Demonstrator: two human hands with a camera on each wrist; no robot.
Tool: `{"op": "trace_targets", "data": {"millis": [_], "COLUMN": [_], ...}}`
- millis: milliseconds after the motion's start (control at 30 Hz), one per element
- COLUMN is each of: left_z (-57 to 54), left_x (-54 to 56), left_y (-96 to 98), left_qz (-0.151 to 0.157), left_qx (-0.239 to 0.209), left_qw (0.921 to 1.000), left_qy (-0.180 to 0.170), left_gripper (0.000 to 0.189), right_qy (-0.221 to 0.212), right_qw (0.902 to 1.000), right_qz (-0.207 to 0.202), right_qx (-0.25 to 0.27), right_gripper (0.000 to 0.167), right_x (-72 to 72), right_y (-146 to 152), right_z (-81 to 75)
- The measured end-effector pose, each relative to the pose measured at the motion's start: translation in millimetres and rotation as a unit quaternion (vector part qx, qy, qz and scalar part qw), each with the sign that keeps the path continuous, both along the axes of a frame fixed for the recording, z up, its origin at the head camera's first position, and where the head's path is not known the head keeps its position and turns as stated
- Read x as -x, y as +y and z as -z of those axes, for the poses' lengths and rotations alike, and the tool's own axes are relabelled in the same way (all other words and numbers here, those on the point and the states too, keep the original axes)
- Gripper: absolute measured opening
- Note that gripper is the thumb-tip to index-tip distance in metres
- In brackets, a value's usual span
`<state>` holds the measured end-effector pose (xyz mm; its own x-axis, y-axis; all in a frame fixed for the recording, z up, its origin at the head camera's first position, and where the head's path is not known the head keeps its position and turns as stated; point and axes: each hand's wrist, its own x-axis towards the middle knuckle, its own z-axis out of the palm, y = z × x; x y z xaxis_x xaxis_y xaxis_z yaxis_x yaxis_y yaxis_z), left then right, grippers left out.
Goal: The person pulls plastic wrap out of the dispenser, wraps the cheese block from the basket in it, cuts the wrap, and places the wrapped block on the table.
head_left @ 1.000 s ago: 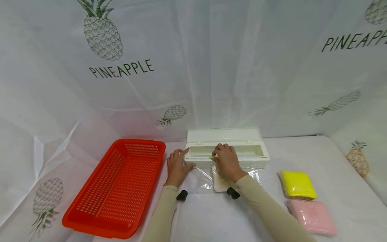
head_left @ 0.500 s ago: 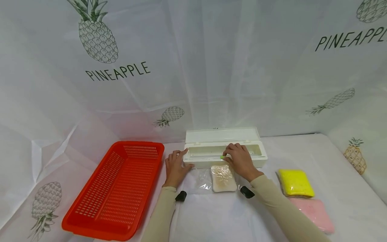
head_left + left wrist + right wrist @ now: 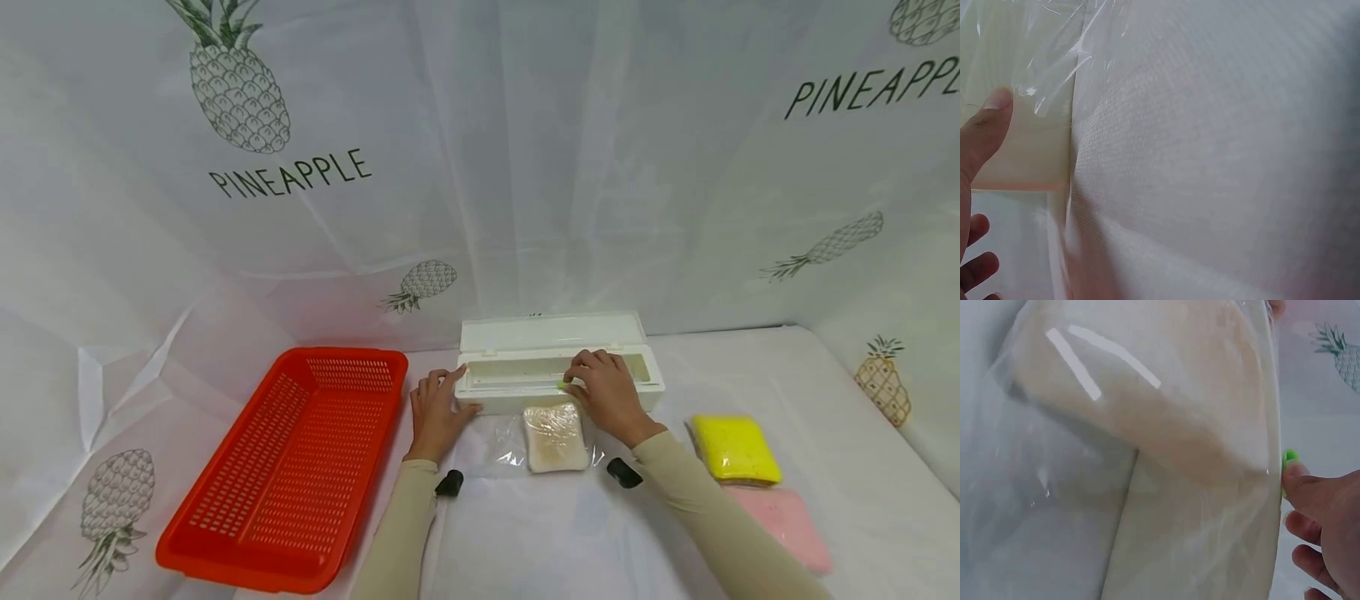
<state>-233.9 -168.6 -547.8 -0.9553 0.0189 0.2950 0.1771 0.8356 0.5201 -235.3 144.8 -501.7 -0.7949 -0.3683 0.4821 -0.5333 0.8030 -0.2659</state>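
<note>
A white cling film dispenser point(image 3: 495, 406) stands at the back middle, its lid raised. My left hand point(image 3: 437, 417) grips its left end, with the thumb point(image 3: 991, 128) pressing film against the front wall and the fingers at the top edge. Between thumb and fingertips, my right hand point(image 3: 609, 393) pinches a small green slider point(image 3: 1289, 455) on the dispenser's front edge, right of the middle. Clear film point(image 3: 510, 450) hangs down the front onto the table. Under it lies a pale slice of bread point(image 3: 557, 442), touching or very near the dispenser.
To the left stands a red slotted basket point(image 3: 300, 467). On the right lie a yellow square packet point(image 3: 737, 450) and a pink one point(image 3: 783, 525), both with a glossy surface. A pineapple-printed cloth point(image 3: 540, 192) hangs behind the table.
My right hand has slid the green slider rightward along the dispenser's edge, uncovering the bread to the head view. My left hand has kept its hold at the left end.
</note>
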Motion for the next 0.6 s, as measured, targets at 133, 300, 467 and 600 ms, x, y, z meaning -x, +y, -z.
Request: {"op": "trace_targets", "data": {"millis": [133, 300, 467, 600], "left_z": [-1.2, -4.6, -4.8, -2.5], "left_x": [1.0, -0.2, -2.1, -2.7], "left_y": [-0.1, -1.6, -0.8, 0.9], "left_qz": [0.003, -0.002, 0.002, 0.001], "left_qx": [0.002, -0.008, -0.011, -0.009], "left_qw": [1.0000, 0.9999, 0.9999, 0.9999], "left_qy": [0.001, 0.009, 0.007, -0.005], "left_gripper": [0.080, 0.080, 0.079, 0.079], "right_qy": [0.010, 0.010, 0.004, 0.006], "right_qw": [0.9999, 0.9997, 0.9997, 0.9996], "right_qz": [0.012, 0.019, 0.024, 0.026], "right_qx": [0.003, 0.012, 0.008, 0.005], "right_gripper": [0.012, 0.012, 0.014, 0.014], "right_x": [-2.2, -5.6, -8.5, -11.3], "right_y": [18.6, 39.8, 52.2, 57.9], "right_z": [0.5, 0.2, -0.1, -0.1]}}
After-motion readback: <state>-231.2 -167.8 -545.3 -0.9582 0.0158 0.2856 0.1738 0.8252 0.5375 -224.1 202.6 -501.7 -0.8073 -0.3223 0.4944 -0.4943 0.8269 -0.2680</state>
